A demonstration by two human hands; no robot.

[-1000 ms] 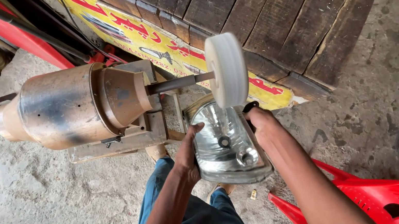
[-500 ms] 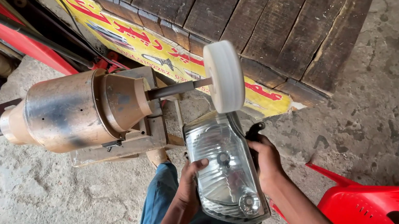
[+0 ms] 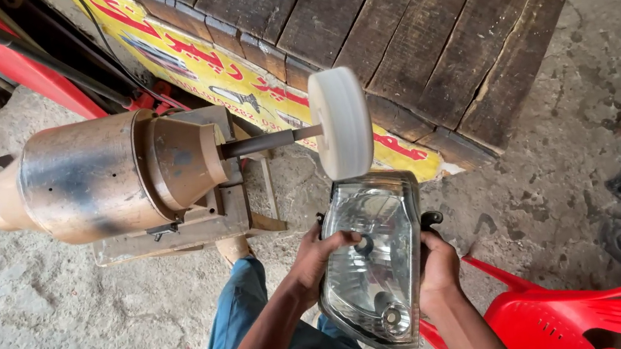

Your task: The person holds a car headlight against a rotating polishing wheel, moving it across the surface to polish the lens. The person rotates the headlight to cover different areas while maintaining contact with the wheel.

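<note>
I hold the headlamp (image 3: 373, 259) between both hands just above my lap, its long axis running from 6 to 12 o'clock. My left hand (image 3: 320, 256) clamps its left edge, thumb across the lens; my right hand (image 3: 438, 263) is closed around the right edge by the black bracket. The lamp's top end sits just under the white wheel (image 3: 341, 122), which lies at 12 o'clock from both grips; touching or not, I cannot tell. At 10 o'clock stands the motor (image 3: 104, 177), with the planks (image 3: 419, 21) behind.
</note>
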